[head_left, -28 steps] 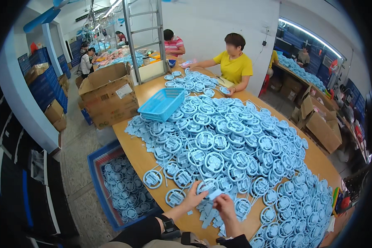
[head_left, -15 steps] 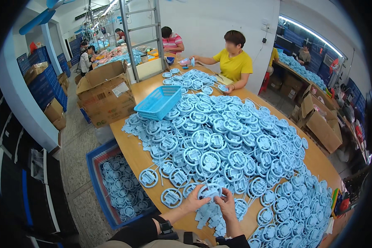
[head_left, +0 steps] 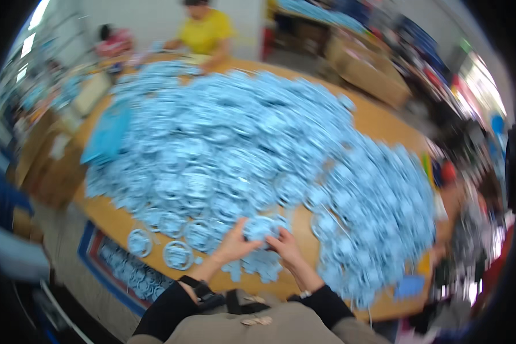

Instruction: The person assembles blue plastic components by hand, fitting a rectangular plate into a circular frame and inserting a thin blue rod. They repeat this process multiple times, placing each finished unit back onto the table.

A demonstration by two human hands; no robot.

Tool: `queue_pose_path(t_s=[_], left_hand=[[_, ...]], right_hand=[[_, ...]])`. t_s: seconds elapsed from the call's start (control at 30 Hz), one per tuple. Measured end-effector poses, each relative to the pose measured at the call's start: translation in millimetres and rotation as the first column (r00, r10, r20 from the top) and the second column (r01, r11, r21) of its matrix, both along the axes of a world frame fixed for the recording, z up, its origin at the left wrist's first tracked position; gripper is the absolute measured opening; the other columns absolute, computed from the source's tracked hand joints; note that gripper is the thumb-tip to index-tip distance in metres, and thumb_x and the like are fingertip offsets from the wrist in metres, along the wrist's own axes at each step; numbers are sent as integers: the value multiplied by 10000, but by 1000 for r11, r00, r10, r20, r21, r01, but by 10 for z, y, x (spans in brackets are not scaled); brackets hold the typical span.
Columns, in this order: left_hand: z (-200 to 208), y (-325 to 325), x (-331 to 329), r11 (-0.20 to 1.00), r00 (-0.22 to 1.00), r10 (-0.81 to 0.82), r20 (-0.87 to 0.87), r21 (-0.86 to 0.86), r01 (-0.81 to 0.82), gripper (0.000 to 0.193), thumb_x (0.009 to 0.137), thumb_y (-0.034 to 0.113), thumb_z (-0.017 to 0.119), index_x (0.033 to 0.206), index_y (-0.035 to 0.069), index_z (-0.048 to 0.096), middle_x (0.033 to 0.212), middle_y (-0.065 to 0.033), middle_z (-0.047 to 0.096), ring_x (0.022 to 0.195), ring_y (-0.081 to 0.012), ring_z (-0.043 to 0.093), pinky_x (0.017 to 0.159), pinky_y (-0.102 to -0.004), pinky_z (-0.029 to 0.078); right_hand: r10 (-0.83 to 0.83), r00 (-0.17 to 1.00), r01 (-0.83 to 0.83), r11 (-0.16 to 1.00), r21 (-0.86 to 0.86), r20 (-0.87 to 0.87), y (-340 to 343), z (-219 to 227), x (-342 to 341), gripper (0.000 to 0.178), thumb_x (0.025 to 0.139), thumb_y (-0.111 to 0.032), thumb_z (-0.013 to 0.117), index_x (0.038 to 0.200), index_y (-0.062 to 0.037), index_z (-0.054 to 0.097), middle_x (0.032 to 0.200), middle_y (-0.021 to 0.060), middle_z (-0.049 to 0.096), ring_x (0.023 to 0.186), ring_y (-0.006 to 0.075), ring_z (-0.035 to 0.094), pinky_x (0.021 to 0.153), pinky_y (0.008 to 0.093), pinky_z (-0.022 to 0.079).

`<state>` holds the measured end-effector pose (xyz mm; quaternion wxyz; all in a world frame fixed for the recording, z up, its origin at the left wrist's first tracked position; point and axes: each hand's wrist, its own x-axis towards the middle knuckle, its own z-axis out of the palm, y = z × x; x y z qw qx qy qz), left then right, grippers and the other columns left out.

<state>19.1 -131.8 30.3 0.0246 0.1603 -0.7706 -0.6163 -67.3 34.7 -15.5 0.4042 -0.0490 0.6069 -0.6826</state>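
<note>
The picture is blurred by motion. My left hand (head_left: 233,245) and my right hand (head_left: 285,245) meet at the near edge of a wooden table (head_left: 378,121), both closed on one round light-blue plastic part (head_left: 260,228). A few loose blue pieces (head_left: 258,266) lie just below my hands. A huge heap of the same blue round parts (head_left: 235,143) covers most of the table beyond. Single parts (head_left: 178,254) lie flat to the left of my left hand.
A blue tray (head_left: 106,136) sits on the table's left side. A blue crate of parts (head_left: 133,272) stands on the floor at lower left. A person in a yellow shirt (head_left: 204,32) works at the far end. Cardboard boxes (head_left: 368,73) stand at the right.
The view has swung to the right and blurred. My hands stay together on a blue part at the near table edge.
</note>
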Motion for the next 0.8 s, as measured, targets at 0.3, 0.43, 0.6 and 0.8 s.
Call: queue_pose_path(t_s=[0.3,0.43,0.6,0.8], left_hand=[[-148,-108,125,959,999,24,20,281,-29,684,720,-32,693,1333,13,392,954,-98,568,741,-123,603,608,-227,482],[-423,-914,690,965,969,238,-67,126,-228,561,778,-19,641,1300,12,439,1026,-92,560,724,-98,560,623,-221,468],[-571,-1682,1548,496,769,564,-301,-622,-606,456,816,76,636,1240,-6,490,1149,-153,531,1082,-262,505,926,-382,406],[-881,-2049,1823,380,632,775,-27,-779,-498,845,723,373,734,1355,-24,337,1364,-276,340,1253,-428,348,1037,-463,306]], right_hand=[[-606,794,607,790,-83,46,1250,44,-547,199,884,-163,615,1058,-73,578,911,7,615,813,131,596,686,289,486],[-847,530,755,444,-483,49,2087,216,-1287,226,879,-265,628,984,-79,555,939,46,619,872,186,598,727,358,490],[-872,489,846,481,-232,-22,1755,182,-1111,266,891,-264,617,1056,-62,563,955,56,626,887,186,605,745,365,493],[-478,857,499,863,81,-195,873,-34,-567,262,885,-189,618,1098,-42,579,870,51,633,737,135,613,645,249,490]])
